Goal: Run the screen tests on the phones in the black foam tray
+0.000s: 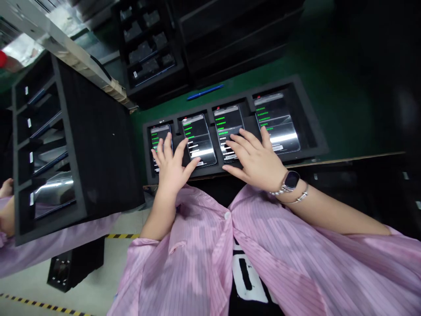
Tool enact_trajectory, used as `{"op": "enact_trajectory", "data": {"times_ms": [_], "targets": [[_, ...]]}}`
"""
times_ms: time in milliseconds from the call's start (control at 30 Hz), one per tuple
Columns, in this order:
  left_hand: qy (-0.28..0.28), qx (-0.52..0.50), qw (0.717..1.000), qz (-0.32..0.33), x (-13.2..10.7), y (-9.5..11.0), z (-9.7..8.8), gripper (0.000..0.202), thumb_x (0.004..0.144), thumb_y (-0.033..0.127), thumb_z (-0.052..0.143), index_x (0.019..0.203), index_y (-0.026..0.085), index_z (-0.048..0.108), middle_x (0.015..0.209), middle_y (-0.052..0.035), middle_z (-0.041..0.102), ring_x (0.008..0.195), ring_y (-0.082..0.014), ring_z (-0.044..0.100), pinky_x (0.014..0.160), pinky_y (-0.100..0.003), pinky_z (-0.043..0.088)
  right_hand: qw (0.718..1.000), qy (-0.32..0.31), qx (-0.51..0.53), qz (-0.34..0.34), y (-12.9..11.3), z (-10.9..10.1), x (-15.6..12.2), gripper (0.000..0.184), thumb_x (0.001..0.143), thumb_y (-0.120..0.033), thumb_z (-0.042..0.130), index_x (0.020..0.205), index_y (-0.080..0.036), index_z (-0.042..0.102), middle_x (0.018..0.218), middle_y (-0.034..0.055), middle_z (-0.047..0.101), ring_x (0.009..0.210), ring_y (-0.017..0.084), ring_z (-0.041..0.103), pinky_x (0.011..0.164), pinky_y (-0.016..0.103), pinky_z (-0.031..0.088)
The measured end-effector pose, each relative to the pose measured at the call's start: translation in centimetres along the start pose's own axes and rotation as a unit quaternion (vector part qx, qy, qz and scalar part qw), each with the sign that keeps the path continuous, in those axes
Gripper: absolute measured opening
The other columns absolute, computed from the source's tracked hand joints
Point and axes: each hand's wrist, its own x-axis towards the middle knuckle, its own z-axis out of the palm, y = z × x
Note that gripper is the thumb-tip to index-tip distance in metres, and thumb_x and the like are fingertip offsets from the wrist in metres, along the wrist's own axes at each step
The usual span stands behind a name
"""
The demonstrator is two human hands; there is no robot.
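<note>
Left hand (171,169), fingers spread, lies over the first and second of four smartphones (200,140) showing green text; right hand (255,160), also spread, lies over the third and fourth. The phones sit in separate recesses of a black foam tray (235,100) on the green worktop (329,114), a blue pen (205,92) just beyond.

You have a green antistatic mat (342,118) across the worktop, stacked black foam trays (151,48) beyond it, and yellow-and-black hazard tape (42,305) along the pale grey floor (33,287) below.
</note>
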Motion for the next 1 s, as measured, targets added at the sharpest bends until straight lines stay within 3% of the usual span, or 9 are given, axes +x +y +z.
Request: {"op": "enact_trajectory", "data": {"times_ms": [100, 167, 333, 400, 533, 633, 767, 900, 1000], "targets": [[0.08, -0.02, 0.996, -0.015, -1.2, -2.0, -1.4, 0.069, 0.092, 0.066, 0.064, 0.15, 0.028, 0.053, 0.17, -0.0161, 0.03, 0.159, -0.0418, 0.024, 0.128, -0.066, 0.016, 0.999, 0.01, 0.025, 0.018, 1.0, -1.6, -1.4, 0.063, 0.106, -0.061, 0.04, 0.15, -0.016, 0.048, 0.153, 0.0176, 0.052, 0.15, 0.038, 0.038, 0.125, 0.072, 0.014], [0.105, -0.027, 0.993, -0.041, -2.1, -3.7, -2.3, 0.072, 0.093, 0.066, 0.062, 0.151, 0.025, 0.05, 0.167, -0.0185, 0.034, 0.157, -0.0387, 0.03, 0.129, -0.061, 0.02, 0.998, 0.034, 0.011, 0.052, 2.1, -2.6, -2.7, 0.064, 0.106, -0.063, 0.038, 0.149, -0.017, 0.048, 0.15, 0.0188, 0.054, 0.148, 0.039, 0.041, 0.124, 0.073, 0.016], [0.078, -0.05, 0.991, -0.094, -3.7, -7.0, -2.2, 0.072, 0.096, 0.063, 0.058, 0.152, 0.02, 0.045, 0.159, -0.0203, 0.046, 0.151, -0.0328, 0.042, 0.127, -0.055, 0.029, 0.986, 0.079, -0.044, 0.14, 4.6, -3.4, -5.1, 0.081, 0.101, -0.075, 0.033, 0.15, -0.012, 0.049, 0.154, 0.027, 0.046, 0.147, 0.046, 0.04, 0.12, 0.074, 0.025], [0.065, -0.073, 0.99, -0.097, -3.9, -7.4, -1.6, 0.071, 0.098, 0.061, 0.056, 0.152, 0.018, 0.044, 0.157, -0.0205, 0.047, 0.151, -0.031, 0.043, 0.126, -0.051, 0.034, 0.985, 0.069, -0.047, 0.152, 4.8, -3.3, -5.3, 0.083, 0.101, -0.075, 0.03, 0.15, -0.01, 0.048, 0.154, 0.0273, 0.046, 0.147, 0.047, 0.04, 0.121, 0.074, 0.024], [0.068, -0.093, 0.989, -0.094, -3.7, -7.5, -1.0, 0.071, 0.098, 0.061, 0.058, 0.153, 0.019, 0.043, 0.159, -0.0197, 0.046, 0.152, -0.0295, 0.042, 0.125, -0.048, 0.037, 0.987, 0.024, -0.026, 0.16, 4.7, -3.3, -5.0, 0.082, 0.103, -0.075, 0.023, 0.151, -0.015, 0.049, 0.142, 0.0214, 0.059, 0.145, 0.044, 0.044, 0.122, 0.079, 0.016], [0.071, -0.092, 0.987, -0.111, -3.9, -7.1, -1.2, 0.065, 0.098, 0.06, 0.058, 0.148, 0.021, 0.051, 0.16, -0.0189, 0.046, 0.15, -0.0313, 0.045, 0.12, -0.047, 0.044, 0.985, 0.041, 0.008, 0.165, 5.2, -3.9, -4.6, 0.091, 0.099, -0.084, 0.029, 0.15, -0.012, 0.051, 0.142, 0.0236, 0.059, 0.144, 0.047, 0.045, 0.12, 0.078, 0.024], [0.036, -0.081, 0.985, -0.146, -4.2, -6.8, -1.7, 0.051, 0.098, 0.06, 0.057, 0.132, 0.024, 0.067, 0.165, -0.015, 0.041, 0.137, -0.0333, 0.059, 0.1, -0.042, 0.058, 0.984, 0.082, 0.071, 0.141, 6.6, -4.7, -4.0, 0.096, 0.095, -0.083, 0.045, 0.154, -0.006, 0.048, 0.144, 0.0284, 0.055, 0.142, 0.044, 0.049, 0.12, 0.063, 0.039], [0.033, -0.051, 0.99, -0.128, -2.7, -7.0, -2.6, 0.061, 0.095, 0.06, 0.059, 0.142, 0.021, 0.059, 0.162, -0.0181, 0.045, 0.147, -0.0355, 0.049, 0.121, -0.051, 0.042, 0.957, 0.039, 0.16, 0.237, 7.7, -4.8, -2.5, 0.098, 0.088, -0.08, 0.059, 0.16, -0.016, 0.042, 0.153, 0.0233, 0.049, 0.139, 0.042, 0.053, 0.116, 0.062, 0.046], [0.006, -0.012, 0.991, -0.131, 0.1, -7.2, -3.2, 0.064, 0.095, 0.059, 0.06, 0.144, 0.019, 0.057, 0.164, -0.0193, 0.041, 0.155, -0.0372, 0.036, 0.127, -0.055, 0.032, 0.934, 0.034, 0.246, 0.257, 8.6, -4.9, -1.0, 0.082, 0.088, -0.066, 0.068, 0.156, -0.025, 0.046, 0.154, 0.0163, 0.052, 0.141, 0.037, 0.052, 0.12, 0.062, 0.043]]}}
